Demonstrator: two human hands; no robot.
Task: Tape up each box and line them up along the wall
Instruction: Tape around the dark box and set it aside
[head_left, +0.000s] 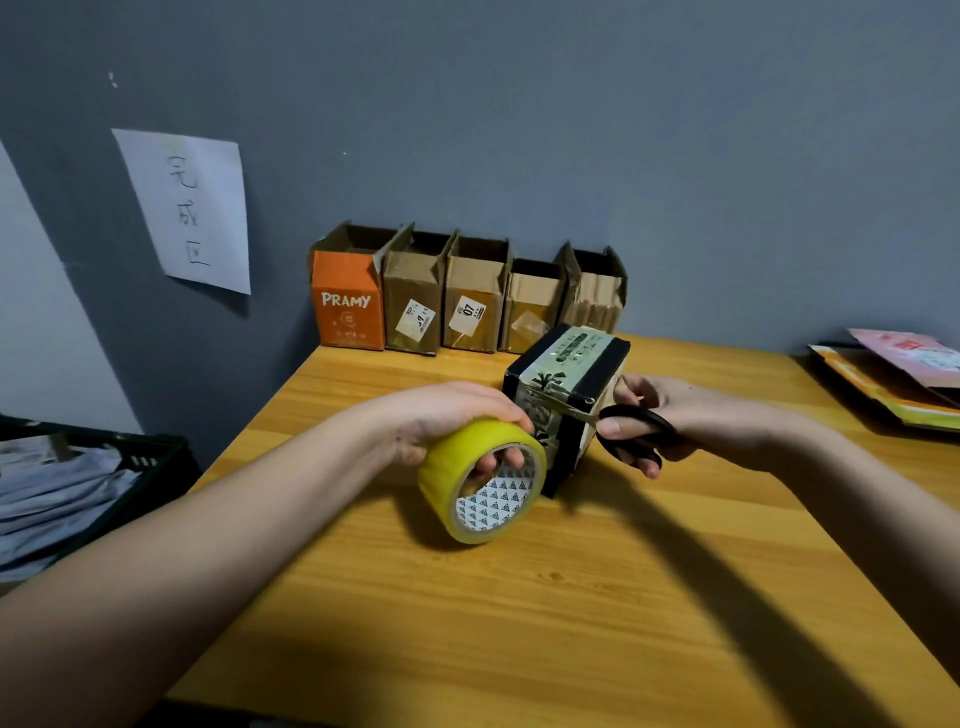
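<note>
1. Head view, bench (571, 597): wooden top set against a grey-blue wall (623, 130). My two bare forearms reach in from the lower corners.
2. Left hand (441, 421): holding the roll of yellow tape (480, 486), fingers curled through its core and thumb side over the top. The roll stands on edge on the bench, touching the front face of the black box (566, 400).
3. Black box: stands upright near the middle of the bench, in front of the row at the wall and apart from it. A strip of clear tape runs over its top and down the near face.
4. Right hand (654, 415): gripping the black-handled scissors (639, 431), fingers through the loops. The blades point at the box's right front corner, at the tape strip; whether they are parted I cannot tell.
5. Row at the wall: one orange box (347, 306) marked PRAMY, then four brown cardboard boxes (472, 306) side by side, touching, top flaps standing open.
6. Wall: white paper sign (189, 208) with handwritten characters, left of the row.
7. Left edge: dark crate (140, 457) holding pale packets.
8. Right edge: stack of flattened coloured cartons (893, 374) on the bench.
</note>
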